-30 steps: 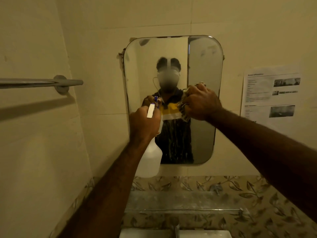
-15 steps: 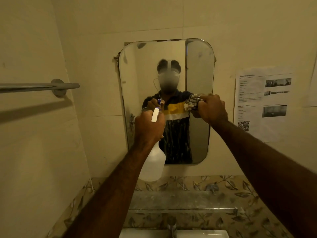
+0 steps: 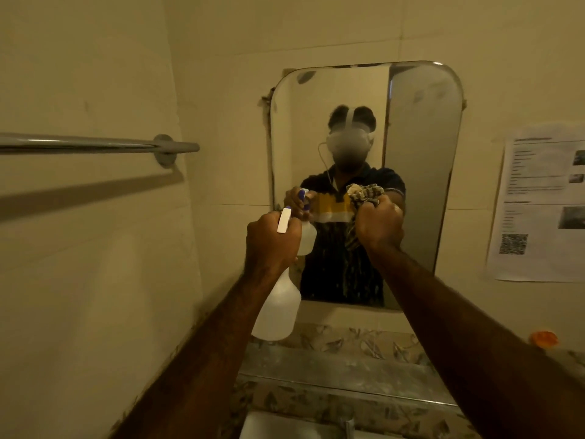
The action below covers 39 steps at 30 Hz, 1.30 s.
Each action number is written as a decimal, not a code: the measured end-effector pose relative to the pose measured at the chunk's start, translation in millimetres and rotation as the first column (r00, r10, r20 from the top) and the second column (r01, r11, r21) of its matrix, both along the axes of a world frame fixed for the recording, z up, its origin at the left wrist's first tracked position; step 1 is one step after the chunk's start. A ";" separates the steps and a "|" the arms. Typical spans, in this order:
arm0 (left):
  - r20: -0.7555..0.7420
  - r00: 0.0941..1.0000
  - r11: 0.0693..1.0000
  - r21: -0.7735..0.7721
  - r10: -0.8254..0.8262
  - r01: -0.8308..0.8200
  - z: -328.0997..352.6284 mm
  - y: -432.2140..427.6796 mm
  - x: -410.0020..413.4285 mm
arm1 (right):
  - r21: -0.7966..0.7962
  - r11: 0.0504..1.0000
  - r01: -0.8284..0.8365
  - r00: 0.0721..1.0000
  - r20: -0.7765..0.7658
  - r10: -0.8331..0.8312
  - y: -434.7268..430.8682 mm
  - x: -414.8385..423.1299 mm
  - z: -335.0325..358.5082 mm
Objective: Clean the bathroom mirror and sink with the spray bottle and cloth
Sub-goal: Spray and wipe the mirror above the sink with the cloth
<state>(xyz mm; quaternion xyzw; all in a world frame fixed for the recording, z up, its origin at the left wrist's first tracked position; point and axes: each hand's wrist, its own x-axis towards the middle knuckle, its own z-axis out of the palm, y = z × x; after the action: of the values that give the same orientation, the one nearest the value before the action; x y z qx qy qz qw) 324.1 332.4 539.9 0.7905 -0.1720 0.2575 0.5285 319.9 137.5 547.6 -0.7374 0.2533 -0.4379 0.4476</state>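
Note:
A rounded mirror [image 3: 421, 147] hangs on the tiled wall ahead, with wet streaks on its lower middle. My left hand [image 3: 272, 242] grips the neck of a white spray bottle [image 3: 278, 312], nozzle toward the glass. My right hand [image 3: 378, 228] is closed on a checked cloth [image 3: 353, 236] and presses it against the mirror's middle. The cloth is mostly hidden behind my fist; its reflection shows above. The white sink [image 3: 285, 427] shows at the bottom edge.
A metal towel bar [image 3: 95, 144] juts from the left wall. A paper notice [image 3: 538, 201] is stuck to the wall right of the mirror. A narrow ledge [image 3: 342, 369] runs above the sink tap [image 3: 348, 426]. An orange object [image 3: 544, 338] sits at the right.
My view has shifted, so the mirror sits further right and higher. My right hand with the cloth has slid left and down on the glass. The left hand keeps the bottle raised.

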 end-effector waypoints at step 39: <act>-0.083 0.988 0.991 0.030 -0.128 0.131 -33.2 -17.9 -3.2 | -0.950 0.210 -0.230 0.885 -0.294 -0.361 39.5 -3.5 -74.1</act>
<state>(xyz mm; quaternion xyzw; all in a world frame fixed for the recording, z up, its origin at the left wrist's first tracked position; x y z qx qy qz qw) 320.9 314.4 506.7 0.7965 -0.2060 0.1873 0.5366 316.4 177.0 473.5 -0.9193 0.0512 -0.3293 -0.2095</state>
